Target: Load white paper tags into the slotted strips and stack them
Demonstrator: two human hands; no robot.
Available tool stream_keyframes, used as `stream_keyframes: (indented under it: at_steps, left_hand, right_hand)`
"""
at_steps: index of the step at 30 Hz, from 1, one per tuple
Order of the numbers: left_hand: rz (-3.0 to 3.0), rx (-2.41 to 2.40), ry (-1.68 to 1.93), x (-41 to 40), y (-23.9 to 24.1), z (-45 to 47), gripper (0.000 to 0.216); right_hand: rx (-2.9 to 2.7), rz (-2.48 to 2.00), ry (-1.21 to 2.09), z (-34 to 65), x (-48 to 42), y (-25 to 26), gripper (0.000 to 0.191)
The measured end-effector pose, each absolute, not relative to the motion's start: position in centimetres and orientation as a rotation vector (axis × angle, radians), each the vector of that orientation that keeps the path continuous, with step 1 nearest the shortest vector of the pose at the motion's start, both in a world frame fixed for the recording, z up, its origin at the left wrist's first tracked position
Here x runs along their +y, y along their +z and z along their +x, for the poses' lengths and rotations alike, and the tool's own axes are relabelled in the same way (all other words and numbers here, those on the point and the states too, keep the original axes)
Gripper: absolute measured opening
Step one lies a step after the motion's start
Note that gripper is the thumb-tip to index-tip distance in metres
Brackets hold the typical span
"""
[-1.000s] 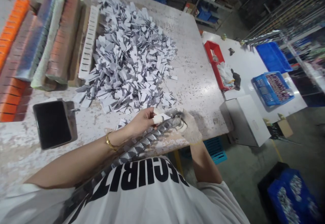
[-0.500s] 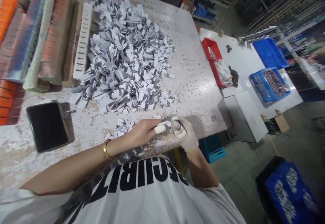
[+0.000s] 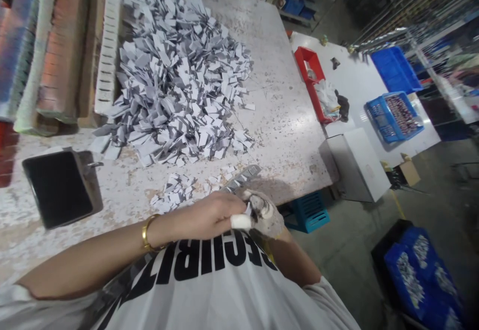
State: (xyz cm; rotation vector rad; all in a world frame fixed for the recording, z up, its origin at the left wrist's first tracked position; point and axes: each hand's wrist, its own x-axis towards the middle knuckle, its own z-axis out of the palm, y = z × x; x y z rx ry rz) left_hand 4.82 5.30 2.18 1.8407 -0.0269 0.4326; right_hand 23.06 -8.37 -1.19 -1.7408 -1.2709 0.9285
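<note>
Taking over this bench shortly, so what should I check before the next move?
Left hand: one finger wrapped white: ok.
Right hand: gloved, but the glove is stained dark: not ok.
Tag strip: firmly held by the hands: cannot tell.
Small tag pile: apart from the main pile: ok.
Tablet: well left of the hands: ok.

**Tag heap (image 3: pixel 172 80) blocks the workbench above the hands**
A smaller tag cluster (image 3: pixel 174 192) sits just beyond the left hand (image 3: pixel 202 215) (speckled tabletop (image 3: pixel 284 120) offers passage right of the heap).
</note>
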Motion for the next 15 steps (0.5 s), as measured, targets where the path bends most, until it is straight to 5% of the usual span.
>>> stream_keyframes:
  at_steps: [5, 15]
  left_hand:
    - [2.082, 0.447, 0.593, 5.7, -0.7, 5.0, 0.047]
    - [1.829, 0.162, 0.392, 4.9, 0.7, 5.1, 0.04]
  right_hand:
    - [-1.195, -1.82, 0.603, 22.2, -8.2, -0.8, 0.027]
    - [-1.39, -1.797, 0.588, 22.2, -9.0, -2.3, 0.026]
